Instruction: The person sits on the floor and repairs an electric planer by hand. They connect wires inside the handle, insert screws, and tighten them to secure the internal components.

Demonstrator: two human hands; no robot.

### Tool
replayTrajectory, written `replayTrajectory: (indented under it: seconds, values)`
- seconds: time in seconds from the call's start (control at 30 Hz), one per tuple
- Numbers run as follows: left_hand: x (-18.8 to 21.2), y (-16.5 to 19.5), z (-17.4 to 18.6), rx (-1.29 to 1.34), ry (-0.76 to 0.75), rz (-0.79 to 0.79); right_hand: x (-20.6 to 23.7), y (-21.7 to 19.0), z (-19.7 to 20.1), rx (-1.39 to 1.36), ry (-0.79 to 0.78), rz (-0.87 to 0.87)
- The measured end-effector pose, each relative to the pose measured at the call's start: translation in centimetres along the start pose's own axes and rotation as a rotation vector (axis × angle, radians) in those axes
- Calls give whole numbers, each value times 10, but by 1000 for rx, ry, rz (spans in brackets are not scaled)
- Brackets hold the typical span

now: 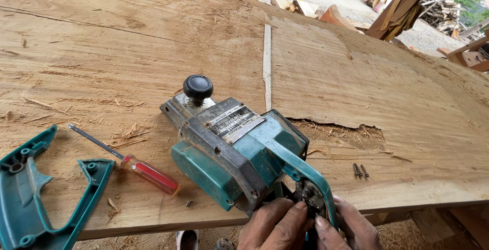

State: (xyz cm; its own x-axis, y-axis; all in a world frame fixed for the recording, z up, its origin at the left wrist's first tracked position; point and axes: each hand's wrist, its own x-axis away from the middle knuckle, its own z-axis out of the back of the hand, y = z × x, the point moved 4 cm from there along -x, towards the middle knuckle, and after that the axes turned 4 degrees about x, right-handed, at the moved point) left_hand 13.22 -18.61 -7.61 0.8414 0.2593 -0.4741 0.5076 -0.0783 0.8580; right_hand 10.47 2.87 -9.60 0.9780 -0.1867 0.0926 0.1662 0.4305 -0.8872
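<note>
A teal electric planer (239, 150) with a black round knob (198, 86) lies on a large wooden slab (127, 41). Its handle half is off, baring the switch parts (309, 195) at the near end. My left hand (274, 227) and my right hand (351, 225) both press fingers against that open handle end at the slab's near edge. A red-handled screwdriver (145, 171) lies to the left of the planer. The removed teal handle cover (35, 194) rests at the far left. Two dark screws (360, 170) lie to the right of the planer.
A thin wooden strip (267, 66) lies on the slab behind the planer. Wood shavings and a torn patch (346, 130) mark the surface. A small screw (189, 203) sits near the front edge. Lumber piles (443, 10) and gravel ground lie beyond.
</note>
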Motion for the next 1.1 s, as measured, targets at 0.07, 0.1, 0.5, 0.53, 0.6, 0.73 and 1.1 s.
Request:
replayTrajectory:
  seconds: [0.07, 0.1, 0.5, 0.53, 0.6, 0.73, 1.1]
  values:
    - [1, -10, -3, 146, -51, 229, 4, -6, -2, -20, 24, -9]
    - [-1, -4, -1, 52, 2, 52, 5, -9, -3, -12, 26, 2]
    - [-9, 19, 4, -143, 116, -351, 14, 13, -2, -78, 52, 108]
    - [-10, 21, 4, -152, 121, -365, 14, 14, -2, -87, 26, 160]
    - [-12, 23, 5, -143, 115, -359, 14, 12, 0, -105, -4, 192]
    - [-15, 25, 8, -134, 63, -310, 22, -3, -5, -164, 77, 27]
    - [-13, 36, 14, -234, -109, -280, 49, -22, 1, -51, 126, 290]
